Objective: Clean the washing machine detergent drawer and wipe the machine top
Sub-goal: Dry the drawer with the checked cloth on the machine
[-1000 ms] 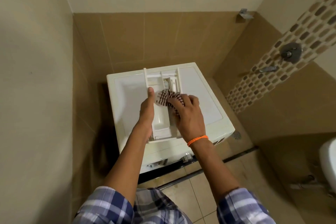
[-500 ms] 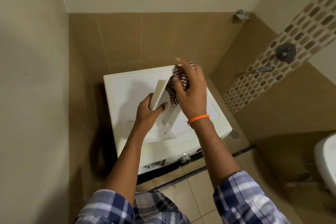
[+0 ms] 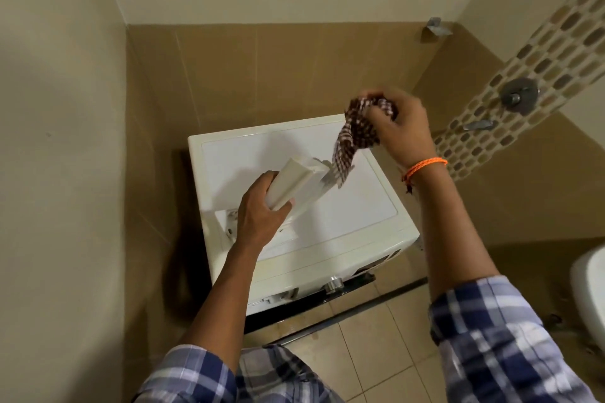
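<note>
Here the left hand [image 3: 258,216] grips the cream plastic detergent drawer [image 3: 296,185] by its front panel, holding it tilted in the air above the flat white top of the washing machine [image 3: 343,206], clear of the surface. The right hand [image 3: 397,127] is raised off to the right with its fingers bunched round a brown-and-white checked cloth [image 3: 355,137], whose loose tail hangs down to about the drawer's far end; whether it touches there cannot be told. The step in hand looks to be wiping the lifted drawer, probably its outside or underside. To do that well, the left hand's grip wants to stay firm on the panel end so the drawer does not twist under pressure, while the cloth is gathered into a tighter pad and drawn along each wall and into the corners, where residue collects. Turning the drawer over the machine top keeps any drips on a surface that is due for wiping anyway.
</note>
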The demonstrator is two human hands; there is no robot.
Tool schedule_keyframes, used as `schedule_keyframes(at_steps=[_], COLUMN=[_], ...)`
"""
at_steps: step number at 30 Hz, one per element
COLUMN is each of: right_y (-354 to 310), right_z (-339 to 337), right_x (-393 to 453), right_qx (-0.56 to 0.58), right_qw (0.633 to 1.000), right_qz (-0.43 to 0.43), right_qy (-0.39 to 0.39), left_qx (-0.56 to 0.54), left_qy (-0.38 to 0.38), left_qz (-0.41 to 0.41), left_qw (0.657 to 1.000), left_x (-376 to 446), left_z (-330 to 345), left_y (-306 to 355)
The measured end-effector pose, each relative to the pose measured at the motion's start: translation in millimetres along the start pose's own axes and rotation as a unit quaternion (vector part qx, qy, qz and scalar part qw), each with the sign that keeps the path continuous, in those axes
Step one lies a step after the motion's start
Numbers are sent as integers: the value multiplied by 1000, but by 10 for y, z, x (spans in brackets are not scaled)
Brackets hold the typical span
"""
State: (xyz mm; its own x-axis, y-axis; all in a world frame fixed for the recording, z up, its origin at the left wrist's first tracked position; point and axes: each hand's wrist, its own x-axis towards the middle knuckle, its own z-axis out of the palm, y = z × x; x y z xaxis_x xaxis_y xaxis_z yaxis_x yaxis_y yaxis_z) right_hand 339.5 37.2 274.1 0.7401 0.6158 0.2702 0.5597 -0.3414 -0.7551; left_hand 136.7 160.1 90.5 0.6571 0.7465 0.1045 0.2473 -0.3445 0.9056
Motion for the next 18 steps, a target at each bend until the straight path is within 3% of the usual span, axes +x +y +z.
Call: schedule_keyframes(at_steps=[2, 4, 9, 12, 18], right_y=[-130, -186, 57, 54, 25], right_z=[-20, 50, 450, 381, 321], right_x=[-25, -85, -273, -219, -171], right_qx=[174, 206, -1, 38, -32], right_qw=[984, 978, 985, 973, 947], right_qz=[-11, -25, -24, 56, 101], right_qy=[39, 27, -172, -222, -303], left_qx=[-8, -7, 1, 16, 45], left_qy=[0, -1, -1, -5, -17], left_qz=[3, 14, 43, 52, 78], left_qw=[1000, 1000, 999, 999, 996], left_x=[0, 8, 58, 47, 57], left_z=[15, 20, 23, -4, 11], left_y=[-6, 22, 55, 8, 62])
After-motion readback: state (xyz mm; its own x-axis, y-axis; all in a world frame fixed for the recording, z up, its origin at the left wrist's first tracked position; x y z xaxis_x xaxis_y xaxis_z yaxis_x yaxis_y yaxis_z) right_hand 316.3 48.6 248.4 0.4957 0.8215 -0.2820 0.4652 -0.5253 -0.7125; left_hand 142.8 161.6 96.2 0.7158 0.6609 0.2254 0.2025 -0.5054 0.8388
